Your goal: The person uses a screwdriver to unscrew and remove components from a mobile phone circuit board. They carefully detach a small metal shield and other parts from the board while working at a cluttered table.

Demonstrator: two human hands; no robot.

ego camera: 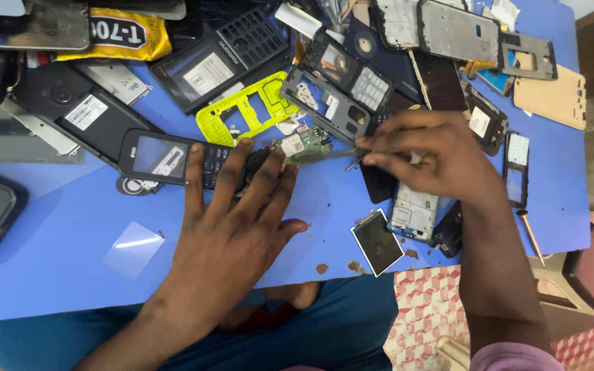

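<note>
- Left hand (232, 230) lies flat on the blue table (56, 261), fingers spread and gripping nothing; its fingertips press down on the dark keypad phone (173, 158) and on the black edge next to the green board (306, 144).
- Right hand (424, 161) is closed in a pinch around a thin metal tool (331, 155), probably tweezers or a fine driver. The tool's tip reaches left and touches the board's lower right edge.
- Board sits near the middle of the table, just below the yellow-green frame (245, 110) and just left of the grey phone body (335, 86).
- Judgement: the step in hand looks like picking at or prying a small part on the board. To do it well, the left fingertips should keep their pressure near the board so that it cannot slide, and the tool should stay at a low angle with light force.
- Risk, as I judge it: a slip could scrape the board or flick a loose part into the clutter.
- Close by lie a small dark screen (377, 242) near the front edge, a clear film (133, 249) to the left, and a loose screwdriver (531, 235) at the right edge. Many covers and frames crowd the far side.
- Whether the tool holds any part at its tip is too small to tell.
</note>
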